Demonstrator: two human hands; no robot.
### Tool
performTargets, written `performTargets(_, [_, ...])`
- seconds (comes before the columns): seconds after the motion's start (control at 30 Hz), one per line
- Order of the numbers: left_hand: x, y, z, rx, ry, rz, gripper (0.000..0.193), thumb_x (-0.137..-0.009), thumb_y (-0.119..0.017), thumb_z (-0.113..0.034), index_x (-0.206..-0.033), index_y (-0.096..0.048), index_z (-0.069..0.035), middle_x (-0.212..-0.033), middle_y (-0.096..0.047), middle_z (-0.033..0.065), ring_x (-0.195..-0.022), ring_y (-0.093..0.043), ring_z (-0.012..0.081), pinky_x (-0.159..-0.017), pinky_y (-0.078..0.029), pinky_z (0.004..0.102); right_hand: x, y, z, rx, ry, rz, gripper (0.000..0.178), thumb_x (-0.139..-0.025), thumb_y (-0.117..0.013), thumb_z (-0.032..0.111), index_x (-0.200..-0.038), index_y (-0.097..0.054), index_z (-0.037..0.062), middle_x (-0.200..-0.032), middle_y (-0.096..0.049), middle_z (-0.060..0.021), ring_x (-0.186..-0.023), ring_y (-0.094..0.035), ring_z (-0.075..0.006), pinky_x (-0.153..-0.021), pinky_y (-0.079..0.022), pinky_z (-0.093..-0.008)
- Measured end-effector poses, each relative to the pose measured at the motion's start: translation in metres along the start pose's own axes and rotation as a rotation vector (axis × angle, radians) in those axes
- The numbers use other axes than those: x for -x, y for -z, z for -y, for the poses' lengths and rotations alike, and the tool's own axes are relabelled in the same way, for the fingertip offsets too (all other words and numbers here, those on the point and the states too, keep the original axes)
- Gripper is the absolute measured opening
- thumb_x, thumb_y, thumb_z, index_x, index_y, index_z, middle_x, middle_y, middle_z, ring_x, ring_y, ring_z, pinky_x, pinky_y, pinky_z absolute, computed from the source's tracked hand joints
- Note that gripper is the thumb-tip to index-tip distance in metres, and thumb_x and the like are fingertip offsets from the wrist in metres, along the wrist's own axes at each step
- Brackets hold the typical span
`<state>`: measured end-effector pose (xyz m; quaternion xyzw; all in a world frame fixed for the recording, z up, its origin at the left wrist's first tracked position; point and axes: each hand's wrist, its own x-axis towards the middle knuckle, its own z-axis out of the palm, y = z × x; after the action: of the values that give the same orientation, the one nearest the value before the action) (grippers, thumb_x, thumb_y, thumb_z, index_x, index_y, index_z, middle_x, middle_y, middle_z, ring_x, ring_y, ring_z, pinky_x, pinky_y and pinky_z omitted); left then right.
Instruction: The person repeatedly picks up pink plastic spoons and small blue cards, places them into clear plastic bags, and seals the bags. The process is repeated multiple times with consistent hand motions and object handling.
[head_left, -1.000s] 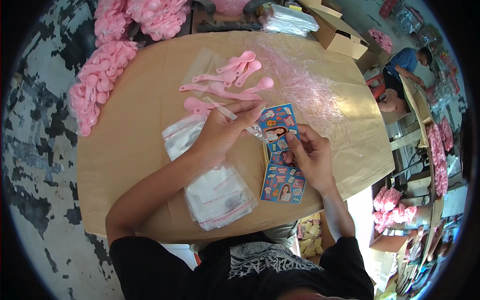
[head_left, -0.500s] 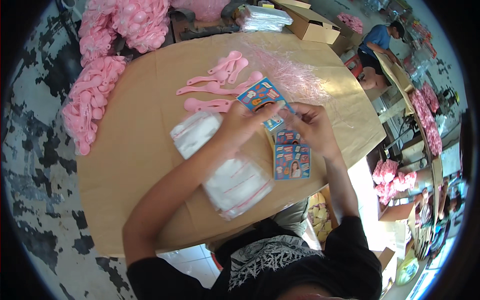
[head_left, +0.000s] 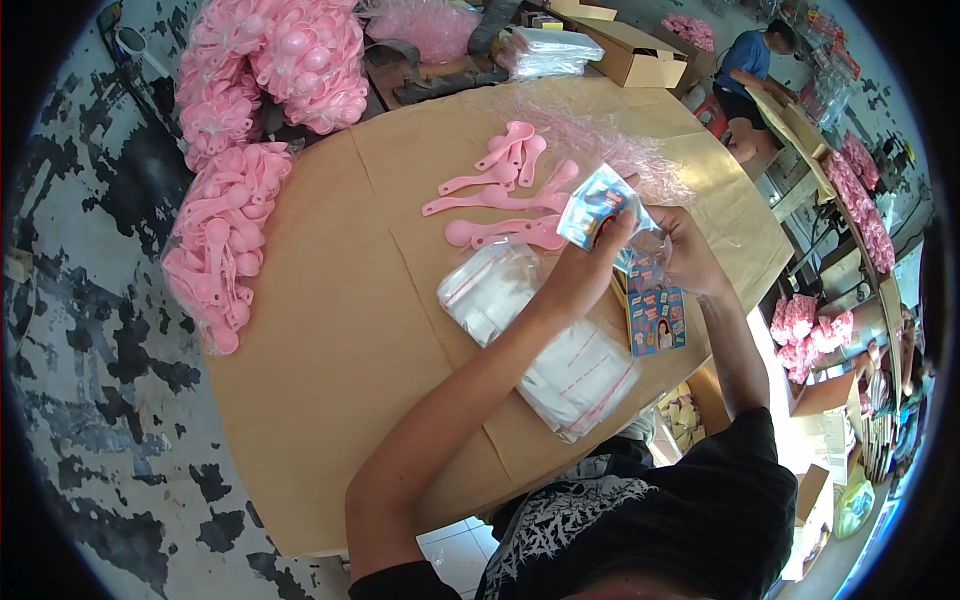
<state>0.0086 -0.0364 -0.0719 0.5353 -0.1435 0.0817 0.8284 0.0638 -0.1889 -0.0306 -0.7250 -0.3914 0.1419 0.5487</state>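
Observation:
My left hand (head_left: 592,268) pinches a blue printed card (head_left: 590,208), tilted above the table and glossy with reflected light. Close beside it, my right hand (head_left: 693,256) is closed on clear plastic film (head_left: 652,246) that reaches toward the card; how far the film covers the card I cannot tell. Under my hands lies a stack of similar blue cards (head_left: 657,325), partly hidden. Clear plastic bags with red lines (head_left: 580,380) spread beneath my left forearm. Pink measuring spoons (head_left: 485,183) lie beyond the bags, some of them just left of the held card.
Brown paper covers the table (head_left: 330,330). Bagged pink spoons (head_left: 222,240) pile along its left edge. Thin pink shreds (head_left: 640,150) lie at the far side, near a stack of clear packs (head_left: 548,50) and a cardboard box (head_left: 630,55). Another person (head_left: 748,80) works at the far right.
The view has shifted, so the table scene sits further right. The held card has tilted and now catches the light, and clear film shows at my right fingers.

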Motion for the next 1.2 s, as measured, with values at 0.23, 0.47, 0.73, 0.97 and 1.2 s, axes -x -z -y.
performTargets(0.23, [0.003, 0.004, -0.016, 0.13, 0.016, -0.049, 0.043, -0.098, -0.058, -0.021, -0.136, -0.045, -0.004, -0.12, -0.057, 0.0036, -0.107, -0.054, 0.0093, -0.094, -0.043, 0.0253, -0.009, 0.018, -0.006, -0.077, -0.273, 0.054, 0.038, -0.091, -0.066, 0.024, -0.123, -0.063, 0.0021, -0.084, -0.061, 0.0023, -0.074, -0.053, -0.0039, -0.065, -0.045, -0.022])
performTargets(0.47, [0.006, -0.004, -0.012, 0.022, -0.08, -0.107, 0.056, -0.08, -0.078, -0.007, -0.126, -0.047, -0.004, -0.121, -0.056, 0.0086, -0.11, -0.055, 0.0124, -0.094, -0.048, 0.029, -0.03, 0.019, -0.005, -0.01, -0.015, 0.139, 0.023, -0.092, -0.065, 0.02, -0.097, -0.068, -0.0029, -0.105, -0.063, -0.0053, -0.087, -0.056, -0.009, -0.073, -0.048, -0.0272])
performTargets(0.73, [0.0, -0.003, -0.012, 0.183, 0.055, -0.316, 0.044, -0.085, -0.07, -0.005, -0.123, -0.049, -0.009, -0.115, -0.059, 0.0029, -0.107, -0.059, 0.0146, -0.092, -0.048, 0.0325, -0.029, 0.066, -0.029, -0.092, -0.054, 0.105, 0.041, -0.102, -0.049, 0.038, -0.105, -0.062, -0.0008, -0.085, -0.064, -0.0047, -0.079, -0.06, -0.0097, -0.071, -0.048, -0.0273])
performTargets(0.97, [-0.003, 0.007, -0.009, 0.227, 0.009, -0.349, 0.051, -0.083, -0.074, -0.008, -0.127, -0.049, -0.004, -0.123, -0.059, 0.01, -0.107, -0.061, 0.0183, -0.092, -0.053, 0.0356, -0.057, 0.049, -0.062, 0.323, 0.347, 0.102, 0.032, -0.089, -0.063, 0.029, -0.111, -0.064, 0.0068, -0.103, -0.065, -0.0083, -0.098, -0.061, -0.0223, -0.087, -0.047, -0.0346])
performTargets(1.2, [0.001, -0.001, -0.008, 0.169, 0.042, -0.199, 0.047, -0.083, -0.073, -0.007, -0.123, -0.049, -0.005, -0.118, -0.061, 0.0154, -0.11, -0.063, 0.0259, -0.091, -0.053, 0.0419, -0.054, 0.02, -0.084, 0.846, 0.59, 0.142, 0.044, -0.08, -0.066, 0.031, -0.118, -0.06, 0.011, -0.125, -0.053, -0.0123, -0.117, -0.049, -0.0307, -0.098, -0.04, -0.0445])
